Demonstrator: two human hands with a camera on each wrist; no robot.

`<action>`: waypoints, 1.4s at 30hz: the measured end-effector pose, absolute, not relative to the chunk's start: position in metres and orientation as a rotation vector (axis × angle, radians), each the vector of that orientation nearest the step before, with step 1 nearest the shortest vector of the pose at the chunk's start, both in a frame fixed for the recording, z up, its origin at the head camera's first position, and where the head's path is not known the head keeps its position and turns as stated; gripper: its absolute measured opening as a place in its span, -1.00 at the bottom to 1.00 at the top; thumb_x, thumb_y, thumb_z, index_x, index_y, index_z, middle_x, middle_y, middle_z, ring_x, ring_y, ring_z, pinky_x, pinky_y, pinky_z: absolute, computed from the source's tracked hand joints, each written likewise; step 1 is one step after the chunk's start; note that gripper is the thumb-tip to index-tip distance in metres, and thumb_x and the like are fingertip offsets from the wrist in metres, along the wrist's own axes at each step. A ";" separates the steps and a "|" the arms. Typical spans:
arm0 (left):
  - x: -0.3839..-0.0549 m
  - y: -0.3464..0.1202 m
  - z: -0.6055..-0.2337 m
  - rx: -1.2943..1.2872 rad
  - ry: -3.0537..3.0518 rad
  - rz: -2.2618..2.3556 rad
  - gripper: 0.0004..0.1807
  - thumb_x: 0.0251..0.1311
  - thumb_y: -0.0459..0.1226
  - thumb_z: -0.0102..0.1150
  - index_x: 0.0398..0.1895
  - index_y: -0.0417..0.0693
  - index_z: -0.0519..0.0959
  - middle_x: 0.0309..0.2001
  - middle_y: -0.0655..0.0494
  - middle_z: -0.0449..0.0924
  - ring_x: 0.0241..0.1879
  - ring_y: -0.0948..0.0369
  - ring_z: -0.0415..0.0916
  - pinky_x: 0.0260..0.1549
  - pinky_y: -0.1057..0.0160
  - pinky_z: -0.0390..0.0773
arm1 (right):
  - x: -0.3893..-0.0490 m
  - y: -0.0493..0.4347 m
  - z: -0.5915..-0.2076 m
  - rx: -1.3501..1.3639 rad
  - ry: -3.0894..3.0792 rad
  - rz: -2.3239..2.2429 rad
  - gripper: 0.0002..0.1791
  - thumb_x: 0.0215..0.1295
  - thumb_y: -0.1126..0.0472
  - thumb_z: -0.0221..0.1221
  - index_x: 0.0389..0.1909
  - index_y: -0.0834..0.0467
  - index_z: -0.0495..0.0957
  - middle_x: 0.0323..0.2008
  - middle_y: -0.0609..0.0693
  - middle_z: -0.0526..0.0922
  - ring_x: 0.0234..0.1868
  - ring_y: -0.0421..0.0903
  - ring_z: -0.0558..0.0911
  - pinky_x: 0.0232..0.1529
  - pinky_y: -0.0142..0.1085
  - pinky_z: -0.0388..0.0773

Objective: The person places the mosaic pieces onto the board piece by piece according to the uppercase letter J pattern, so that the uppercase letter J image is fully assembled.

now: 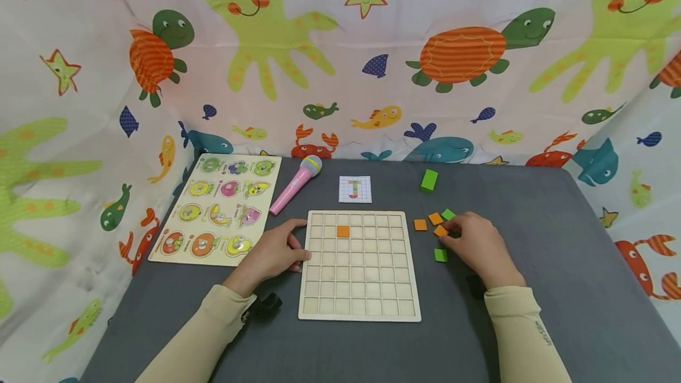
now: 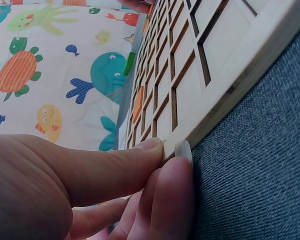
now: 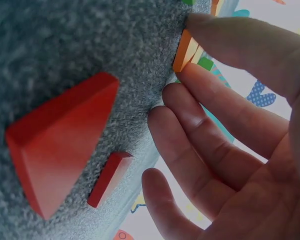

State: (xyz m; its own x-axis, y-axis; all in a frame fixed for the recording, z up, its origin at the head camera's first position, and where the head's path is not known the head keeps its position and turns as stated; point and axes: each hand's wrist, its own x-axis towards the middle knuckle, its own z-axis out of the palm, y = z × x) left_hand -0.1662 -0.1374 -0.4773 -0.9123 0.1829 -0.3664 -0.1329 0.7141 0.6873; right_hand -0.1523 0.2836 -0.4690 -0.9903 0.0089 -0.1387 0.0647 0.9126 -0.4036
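Observation:
A wooden grid board (image 1: 359,317) lies flat on the table, one orange tile (image 1: 343,231) in a cell of its second row. My left hand (image 1: 272,249) grips the board's left edge, thumb on top and fingertips against its side in the left wrist view. To the right of the board, my right hand (image 1: 479,247) pinches a small orange tile (image 3: 182,52) between thumb and index finger, close over the table. Two more orange tiles (image 1: 420,225) and green tiles (image 1: 440,255) lie around those fingertips. Red tiles (image 3: 65,145), hidden in the head view, show beside the right hand.
Behind the board sits a small pattern card (image 1: 354,190), with a green block (image 1: 428,181) farther right. A pink toy microphone (image 1: 294,190) and a fruit picture board (image 1: 213,211) lie at the left. A printed sea-animal curtain (image 1: 351,93) borders the table (image 1: 574,235).

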 end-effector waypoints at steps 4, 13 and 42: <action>-0.167 -0.137 -0.477 0.037 2.503 1.054 -0.15 0.27 -0.20 0.56 0.60 0.09 0.38 -0.30 0.06 0.66 -0.49 0.19 0.69 -0.43 0.21 0.54 | -0.154 0.283 -0.468 0.079 2.923 -0.608 -0.65 0.37 0.14 0.45 0.05 0.28 0.77 0.04 0.30 0.71 -0.01 0.21 0.67 0.08 0.18 0.64; -0.169 -0.138 -0.476 0.041 2.500 1.053 -0.14 0.26 -0.18 0.58 0.60 0.10 0.38 -0.32 0.07 0.67 -0.50 0.17 0.69 -0.43 0.21 0.52 | -0.153 0.281 -0.464 0.051 2.930 -0.574 -0.67 0.38 0.16 0.44 0.04 0.28 0.78 0.02 0.29 0.71 -0.03 0.20 0.69 0.05 0.17 0.65; -0.167 -0.141 -0.475 0.056 2.494 1.077 -0.16 0.27 -0.21 0.56 0.59 0.10 0.39 -0.31 0.08 0.66 -0.51 0.20 0.69 -0.44 0.22 0.54 | -0.180 0.161 -0.462 -0.399 2.923 -0.663 -0.79 0.39 0.14 0.43 -0.03 0.11 0.81 -0.09 0.01 0.72 -0.05 -0.01 0.68 0.06 -0.01 0.69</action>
State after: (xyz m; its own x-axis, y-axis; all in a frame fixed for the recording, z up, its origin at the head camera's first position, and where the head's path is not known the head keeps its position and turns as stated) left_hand -0.1668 -0.1407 -0.4754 -0.9104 0.1996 -0.3624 -0.1270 0.6988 0.7039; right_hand -0.1796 0.1610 -0.4617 -0.9583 -0.2803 -0.0562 -0.2286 0.8695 -0.4378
